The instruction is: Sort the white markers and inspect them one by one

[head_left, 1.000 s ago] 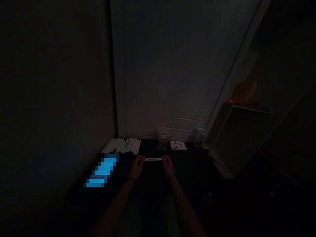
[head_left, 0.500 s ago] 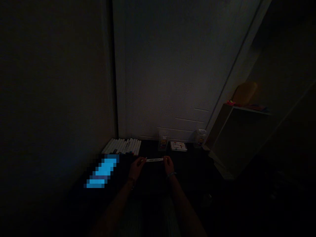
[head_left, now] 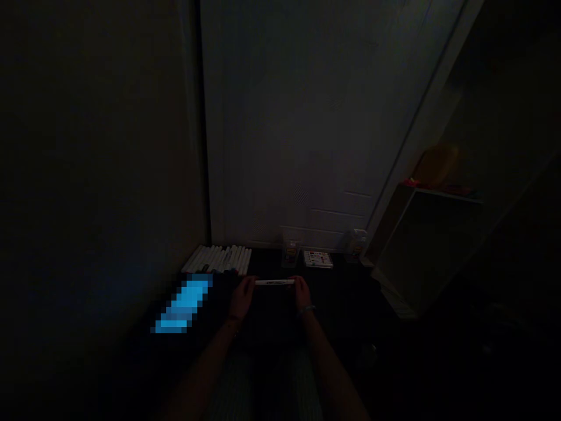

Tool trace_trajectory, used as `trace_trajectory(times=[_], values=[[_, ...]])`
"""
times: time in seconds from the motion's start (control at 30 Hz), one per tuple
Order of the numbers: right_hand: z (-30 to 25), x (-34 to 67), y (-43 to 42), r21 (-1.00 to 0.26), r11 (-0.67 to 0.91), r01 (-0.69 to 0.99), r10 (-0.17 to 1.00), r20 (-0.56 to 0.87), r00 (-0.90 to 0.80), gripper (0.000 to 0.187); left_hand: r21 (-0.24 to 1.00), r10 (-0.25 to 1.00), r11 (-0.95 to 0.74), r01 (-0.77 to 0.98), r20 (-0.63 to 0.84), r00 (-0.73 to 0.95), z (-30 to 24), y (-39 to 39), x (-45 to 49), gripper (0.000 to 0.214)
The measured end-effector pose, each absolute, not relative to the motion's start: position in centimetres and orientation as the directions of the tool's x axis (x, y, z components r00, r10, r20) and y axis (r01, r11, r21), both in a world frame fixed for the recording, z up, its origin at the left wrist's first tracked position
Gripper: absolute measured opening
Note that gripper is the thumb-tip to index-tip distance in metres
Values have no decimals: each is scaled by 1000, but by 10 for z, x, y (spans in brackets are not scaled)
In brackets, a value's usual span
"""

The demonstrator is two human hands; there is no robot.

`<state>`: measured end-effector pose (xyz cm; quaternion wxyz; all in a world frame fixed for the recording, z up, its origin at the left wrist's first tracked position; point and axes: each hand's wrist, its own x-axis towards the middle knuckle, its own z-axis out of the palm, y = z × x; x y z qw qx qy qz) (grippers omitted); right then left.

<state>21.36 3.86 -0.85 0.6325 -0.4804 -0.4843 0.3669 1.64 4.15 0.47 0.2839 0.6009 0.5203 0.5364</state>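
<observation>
Held a white marker [head_left: 274,282] level between my left hand [head_left: 241,298] and right hand [head_left: 302,294].
Each pinched one end above the dark bench [head_left: 342,298]; bench surface ran on rightward, a marker row [head_left: 219,259] lay beyond the left.

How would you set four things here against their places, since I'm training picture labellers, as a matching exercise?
1. single white marker
2. row of white markers
3. flat case
4. rounded orange-yellow object

A. between two clear containers
B. on top of the box-like unit, far right
C. spanning from the left hand to the right hand
D. back left of the dark table

Pairs: 1-C, 2-D, 3-A, 4-B
</observation>
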Motion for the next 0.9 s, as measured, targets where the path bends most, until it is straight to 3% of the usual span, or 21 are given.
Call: trace_trajectory(times=[0.9], values=[[-6,215,35,-949,315,13,898,303,319,35,889,928,-330,319,367,-62,-5,47,15,35]])
